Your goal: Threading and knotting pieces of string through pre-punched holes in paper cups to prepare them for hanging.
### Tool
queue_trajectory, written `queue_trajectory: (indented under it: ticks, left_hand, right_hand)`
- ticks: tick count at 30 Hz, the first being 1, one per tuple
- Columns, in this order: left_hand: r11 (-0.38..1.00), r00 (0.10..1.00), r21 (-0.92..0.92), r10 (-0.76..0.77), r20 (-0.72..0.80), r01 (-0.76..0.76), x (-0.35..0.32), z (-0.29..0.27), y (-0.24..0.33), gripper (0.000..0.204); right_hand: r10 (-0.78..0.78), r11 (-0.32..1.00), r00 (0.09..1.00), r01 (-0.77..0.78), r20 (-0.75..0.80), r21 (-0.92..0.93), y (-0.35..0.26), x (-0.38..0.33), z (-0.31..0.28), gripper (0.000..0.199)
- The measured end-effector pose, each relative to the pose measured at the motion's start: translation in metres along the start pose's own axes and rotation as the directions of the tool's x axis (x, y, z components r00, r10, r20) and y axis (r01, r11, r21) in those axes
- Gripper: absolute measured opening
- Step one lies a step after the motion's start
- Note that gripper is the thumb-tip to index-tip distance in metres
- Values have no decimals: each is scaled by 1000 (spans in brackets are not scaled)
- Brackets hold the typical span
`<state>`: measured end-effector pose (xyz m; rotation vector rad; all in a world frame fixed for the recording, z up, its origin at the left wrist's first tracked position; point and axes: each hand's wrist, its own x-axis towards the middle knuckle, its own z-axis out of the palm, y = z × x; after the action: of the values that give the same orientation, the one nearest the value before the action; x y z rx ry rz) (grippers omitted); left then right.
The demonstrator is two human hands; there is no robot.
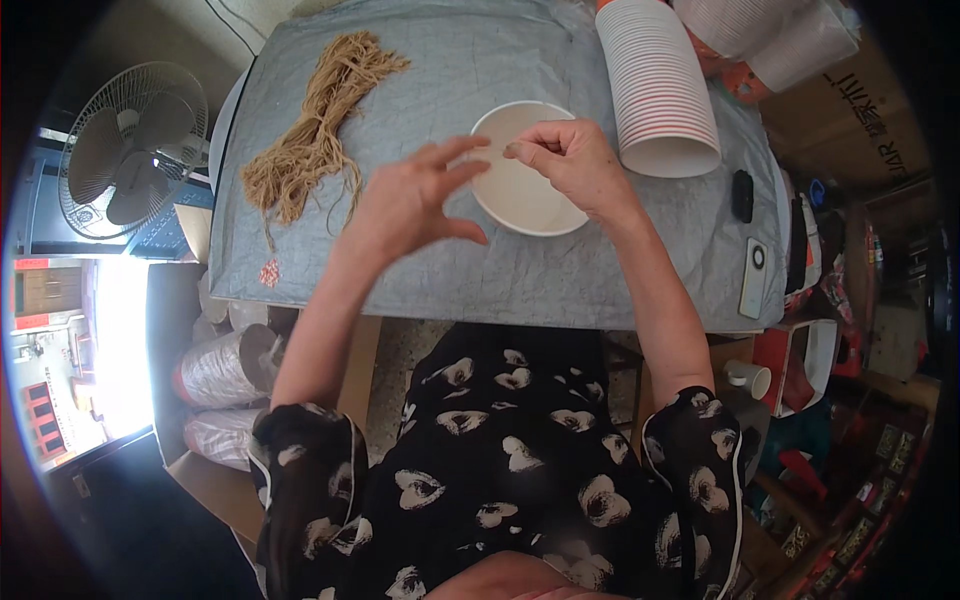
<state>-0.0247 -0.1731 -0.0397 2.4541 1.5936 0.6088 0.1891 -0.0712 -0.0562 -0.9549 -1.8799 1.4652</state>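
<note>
Paper bowl, white and round, sits upright near the middle of a grey cloth-covered table, directly under both hands. The right hand hovers over the bowl's upper right rim with thumb and forefinger pressed together in a fine pinch; it may be holding a thin strand, but that is too small to tell. The left hand floats at the bowl's left edge, fingers spread and slightly curled, gripping nothing, its fingertips almost meeting the right hand's pinch.

Working well here seems to call for keeping the bowl still on the cloth, keeping the pinch tight, and bringing the left fingertips in gently so that nothing slips.

A loose bundle of tan twine lies on the table's upper left, well apart from the bowl. A tall stack of paper cups, white with red rims, lies on its side just right of the bowl, close to the right wrist and the likeliest thing to be knocked. More stacked cups in clear wrap sit beyond it. A black remote and a white remote rest near the table's right edge. A standing fan is off to the left, and foil-wrapped rolls sit below the table's left corner.
</note>
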Motion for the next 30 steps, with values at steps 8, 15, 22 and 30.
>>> queue_trajectory:
  ticks: [8, 15, 22, 30]
  left_hand:
    - [997, 998, -70, 31, -57, -35, -35, 14, -17, 23]
    - [994, 984, -91, -72, -160, 58, -80, 32, 3, 26]
    - [994, 982, -76, -94, -161, 82, -87, 35, 8, 27]
    - [992, 986, -111, -83, -147, 67, -85, 37, 10, 27]
  right_hand:
    - [42, 997, 995, -37, 85, -64, 11, -26, 24, 15]
    - [-26, 969, 993, 53, 112, -240, 1, -52, 52, 15]
    - [-19, 909, 975, 109, 222, -403, -8, -61, 51, 17]
    - [20, 884, 971, 94, 237, -458, -8, -67, 43, 19]
